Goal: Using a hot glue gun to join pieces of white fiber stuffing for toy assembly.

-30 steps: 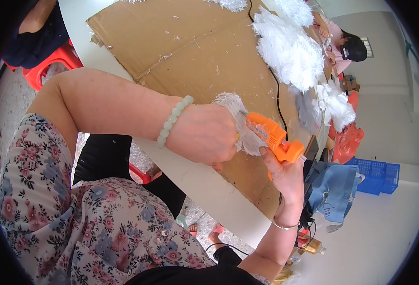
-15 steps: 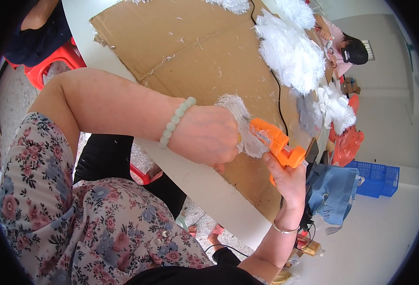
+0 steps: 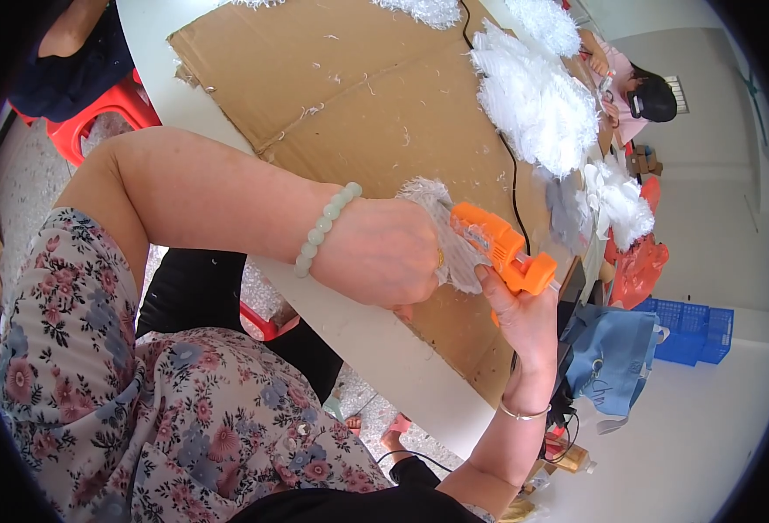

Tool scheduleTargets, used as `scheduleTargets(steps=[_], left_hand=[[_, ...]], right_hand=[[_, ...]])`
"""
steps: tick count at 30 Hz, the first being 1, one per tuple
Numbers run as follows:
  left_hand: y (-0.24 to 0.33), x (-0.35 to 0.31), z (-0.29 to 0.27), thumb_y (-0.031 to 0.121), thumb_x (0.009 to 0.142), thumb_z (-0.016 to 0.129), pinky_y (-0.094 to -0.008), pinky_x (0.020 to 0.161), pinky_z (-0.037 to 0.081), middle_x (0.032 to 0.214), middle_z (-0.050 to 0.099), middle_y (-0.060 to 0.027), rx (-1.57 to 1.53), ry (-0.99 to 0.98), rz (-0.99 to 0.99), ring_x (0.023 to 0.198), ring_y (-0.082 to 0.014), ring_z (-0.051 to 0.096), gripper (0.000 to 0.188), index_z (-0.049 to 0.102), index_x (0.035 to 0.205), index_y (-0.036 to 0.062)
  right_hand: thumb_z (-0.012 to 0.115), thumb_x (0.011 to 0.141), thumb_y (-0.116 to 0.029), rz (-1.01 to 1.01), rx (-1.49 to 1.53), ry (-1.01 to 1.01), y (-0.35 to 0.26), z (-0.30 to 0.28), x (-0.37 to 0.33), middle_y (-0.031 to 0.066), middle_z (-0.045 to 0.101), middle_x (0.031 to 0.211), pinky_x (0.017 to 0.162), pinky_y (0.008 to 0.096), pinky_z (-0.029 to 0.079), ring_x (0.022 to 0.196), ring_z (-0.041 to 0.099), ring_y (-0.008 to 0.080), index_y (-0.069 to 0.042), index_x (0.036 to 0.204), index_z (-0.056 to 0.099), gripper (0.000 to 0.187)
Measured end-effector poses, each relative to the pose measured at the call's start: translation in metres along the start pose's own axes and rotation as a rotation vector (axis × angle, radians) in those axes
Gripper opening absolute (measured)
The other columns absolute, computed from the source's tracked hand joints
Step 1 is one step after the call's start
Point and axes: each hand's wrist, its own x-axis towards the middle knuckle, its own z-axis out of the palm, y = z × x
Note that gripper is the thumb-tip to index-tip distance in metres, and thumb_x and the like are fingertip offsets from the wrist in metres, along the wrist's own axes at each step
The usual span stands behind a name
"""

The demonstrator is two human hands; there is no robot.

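Observation:
My left hand [image 3: 382, 250], closed, pinches a piece of white fringed fabric [image 3: 463, 268] over the cardboard. My right hand [image 3: 528, 327] is wrapped round an orange glue gun [image 3: 489, 237], a clear glue stick poking out of its back end. The front of the gun lies over the fabric, close to the left hand's knuckles. Its nozzle tip is hidden, and I cannot tell whether it touches the cloth. The left fingertips are mostly out of sight beneath the hand.
A large cardboard sheet [image 3: 341, 96] with loose white threads covers the white table [image 3: 332, 322]. Fluffy white fabric pieces [image 3: 537, 105] lie at its right, beside a black cable [image 3: 517, 187]. A blue bag [image 3: 611, 353] hangs at the right edge. Another person [image 3: 637, 96] works at the far right.
The glue gun and my right hand have shifted slightly left and away from me, nearer the left hand. My left hand has barely moved and keeps its grip on the fabric.

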Motion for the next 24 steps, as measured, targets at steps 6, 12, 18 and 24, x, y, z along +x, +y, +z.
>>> scheduleTargets(steps=[6, 12, 18, 24], left_hand=[[0.0, 0.0, -0.001, 0.036, 0.071, 0.067, -0.0321, 0.055, 0.043, 0.063, 0.054, -0.0068, 0.01, 0.019, 0.007, 0.065, -0.0215, 0.057, 0.035, 0.058, 0.074, 0.0016], [0.001, 0.0, -0.002, 0.035, 0.071, 0.067, -0.0324, 0.054, 0.043, 0.064, 0.054, -0.0077, 0.022, 0.03, 0.001, 0.064, -0.0219, 0.057, 0.034, 0.057, 0.073, 0.0016], [0.003, -0.002, -0.002, 0.032, 0.07, 0.068, -0.0328, 0.055, 0.043, 0.063, 0.054, -0.0077, 0.006, 0.041, -0.014, 0.065, -0.0222, 0.057, 0.032, 0.058, 0.072, 0.0016], [0.003, 0.0, 0.0, 0.03, 0.069, 0.068, -0.0331, 0.056, 0.044, 0.06, 0.054, -0.0056, 0.042, 0.091, 0.015, 0.07, -0.0215, 0.057, 0.03, 0.057, 0.071, 0.0024]], right_hand=[[0.071, 0.075, -0.013, 0.002, 0.05, -0.02, 0.001, 0.002, 0.003, 0.0048, 0.061, 0.068, 0.059, 0.0246, 0.046, 0.061, 0.055, 0.0101, 0.004, 0.085, 0.062, 0.021], [0.069, 0.077, -0.009, 0.039, 0.125, -0.036, 0.011, -0.003, 0.002, 0.0003, 0.059, 0.079, 0.06, 0.0219, 0.043, 0.068, 0.052, 0.0071, 0.001, 0.095, 0.059, 0.023], [0.071, 0.077, -0.011, 0.116, 0.294, 0.072, 0.021, -0.015, -0.009, 0.0019, 0.059, 0.079, 0.06, 0.0225, 0.044, 0.068, 0.055, 0.0091, -0.001, 0.094, 0.057, 0.024], [0.071, 0.078, -0.013, 0.19, 0.309, -0.002, 0.033, -0.006, -0.013, 0.0012, 0.059, 0.08, 0.062, 0.0227, 0.044, 0.069, 0.055, 0.0092, -0.001, 0.094, 0.058, 0.024]])
